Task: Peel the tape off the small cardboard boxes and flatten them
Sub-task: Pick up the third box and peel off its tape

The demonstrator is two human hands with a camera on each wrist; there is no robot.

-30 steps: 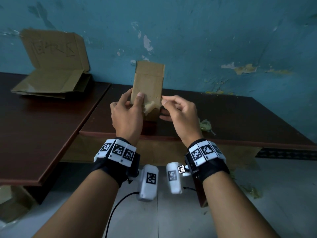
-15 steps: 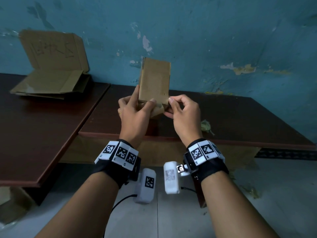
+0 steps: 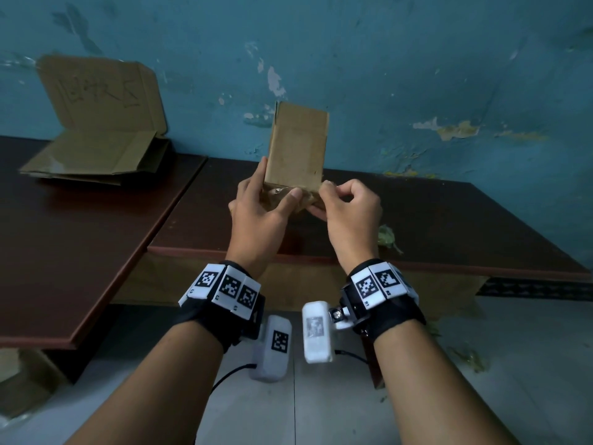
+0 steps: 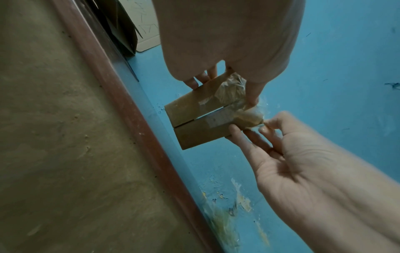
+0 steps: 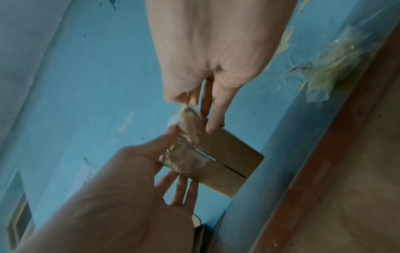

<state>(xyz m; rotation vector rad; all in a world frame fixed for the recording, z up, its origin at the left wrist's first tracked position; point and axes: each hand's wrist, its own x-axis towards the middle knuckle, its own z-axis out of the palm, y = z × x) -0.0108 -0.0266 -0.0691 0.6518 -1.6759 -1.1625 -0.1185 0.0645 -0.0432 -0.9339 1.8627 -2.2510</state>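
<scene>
Left hand (image 3: 256, 213) grips small cardboard box (image 3: 296, 147) at lower end. Right hand (image 3: 349, 210) pinches clear tape (image 4: 231, 89) at box bottom corner. Risk: tape tears, leaves remnant across flap seam (image 5: 214, 160); fast pull strips cardboard.

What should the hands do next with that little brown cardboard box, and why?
Probably the right hand should pull its pinched crumpled clear tape away. The tape still clings to the small brown cardboard box, whose bottom flaps show a slit, while the left hand steadies it.
</scene>
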